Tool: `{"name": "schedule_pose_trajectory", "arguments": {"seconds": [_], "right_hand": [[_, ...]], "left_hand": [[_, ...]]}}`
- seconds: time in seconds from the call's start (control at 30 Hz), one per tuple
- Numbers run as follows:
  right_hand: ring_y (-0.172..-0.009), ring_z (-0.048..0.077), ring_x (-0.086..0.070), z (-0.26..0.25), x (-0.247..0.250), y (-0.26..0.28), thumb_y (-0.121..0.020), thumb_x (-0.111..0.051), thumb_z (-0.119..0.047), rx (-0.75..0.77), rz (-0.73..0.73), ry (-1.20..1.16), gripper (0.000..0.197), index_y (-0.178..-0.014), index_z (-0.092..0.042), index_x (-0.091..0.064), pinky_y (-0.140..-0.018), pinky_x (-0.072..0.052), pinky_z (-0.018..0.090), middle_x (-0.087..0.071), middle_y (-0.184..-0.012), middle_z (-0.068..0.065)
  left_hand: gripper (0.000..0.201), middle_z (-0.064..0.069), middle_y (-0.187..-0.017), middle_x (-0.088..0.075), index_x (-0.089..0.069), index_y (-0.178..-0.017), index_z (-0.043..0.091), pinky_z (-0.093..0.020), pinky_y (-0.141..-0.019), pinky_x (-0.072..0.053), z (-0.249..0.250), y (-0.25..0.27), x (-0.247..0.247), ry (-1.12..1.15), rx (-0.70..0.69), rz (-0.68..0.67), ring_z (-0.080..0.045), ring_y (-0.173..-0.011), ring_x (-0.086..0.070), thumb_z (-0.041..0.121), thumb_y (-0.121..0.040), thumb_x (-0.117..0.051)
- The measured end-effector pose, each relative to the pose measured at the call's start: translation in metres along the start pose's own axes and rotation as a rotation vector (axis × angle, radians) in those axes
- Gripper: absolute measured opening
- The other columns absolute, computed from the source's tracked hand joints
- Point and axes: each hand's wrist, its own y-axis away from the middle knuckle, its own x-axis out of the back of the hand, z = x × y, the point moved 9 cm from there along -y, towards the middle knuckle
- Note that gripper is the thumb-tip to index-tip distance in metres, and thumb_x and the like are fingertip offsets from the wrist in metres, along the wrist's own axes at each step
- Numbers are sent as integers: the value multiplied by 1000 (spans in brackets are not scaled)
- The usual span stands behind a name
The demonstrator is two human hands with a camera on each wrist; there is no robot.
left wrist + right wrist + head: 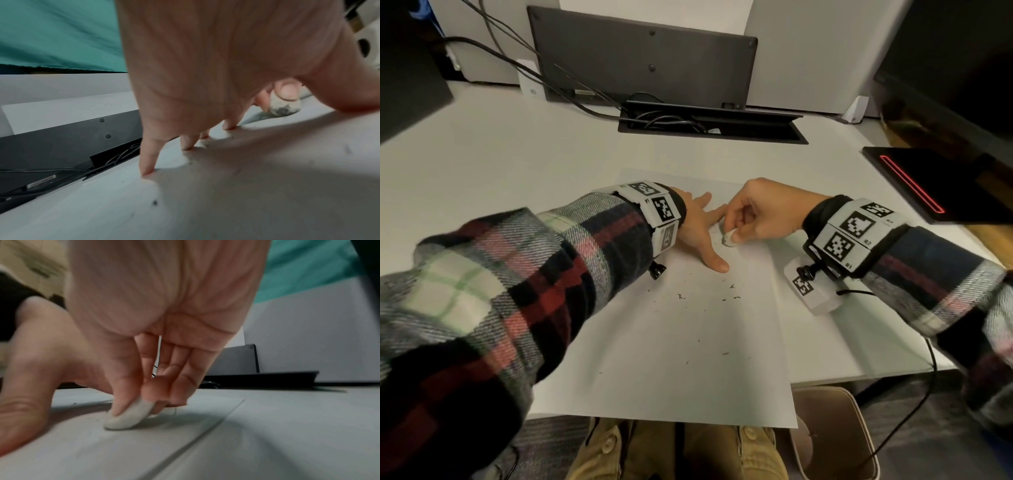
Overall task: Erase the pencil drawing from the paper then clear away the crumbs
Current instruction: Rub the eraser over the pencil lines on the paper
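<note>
A white sheet of paper [688, 342] lies on the desk in front of me. My left hand [700, 228] presses flat on it with spread, straight fingers [147, 168]. My right hand [756, 216] pinches a small white eraser [730, 238] between thumb and fingers and holds its end against the paper, just right of my left forefinger. The eraser [127, 415] touches the sheet; its end [284, 106] is smudged grey. Faint pencil lines [717, 229] show beside it. Dark eraser crumbs [729, 293] are scattered over the middle of the sheet.
A light-coloured bin [835, 435] stands on the floor below the desk's front edge, right of my knees. A cable tray [709, 126] and a dark panel [643, 61] sit at the back. A black device with a red stripe [928, 185] lies at the right.
</note>
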Motion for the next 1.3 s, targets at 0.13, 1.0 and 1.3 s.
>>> {"name": "schedule_pose_trajectory", "arguments": {"seconds": [0.13, 1.0, 1.3], "right_hand": [[-52, -6, -52, -9, -14, 8, -79, -72, -12, 29, -93, -57, 10, -89, -10, -73, -55, -40, 7, -65, -71, -2], [-52, -2, -51, 5, -13, 14, -77, -75, -17, -19, -105, -83, 9, -85, -13, -74, -56, -41, 10, -70, -75, 5], [-54, 2, -51, 6, -15, 19, -77, -74, -15, -27, -129, -137, 12, -88, -9, -74, -57, -43, 12, -69, -73, 8]], "left_hand": [[111, 1, -154, 25, 20, -144, 37, -49, -114, 1, -2, -1, 0, -4, 6, -2, -28, -143, 15, 75, -69, -53], [113, 2, -154, 25, 22, -143, 36, -47, -114, -1, -3, -3, 1, -30, 18, -5, -27, -144, 12, 76, -69, -53], [113, 3, -154, 25, 22, -143, 37, -48, -114, -1, -4, -4, 0, -30, 8, -6, -27, -144, 12, 77, -68, -52]]}}
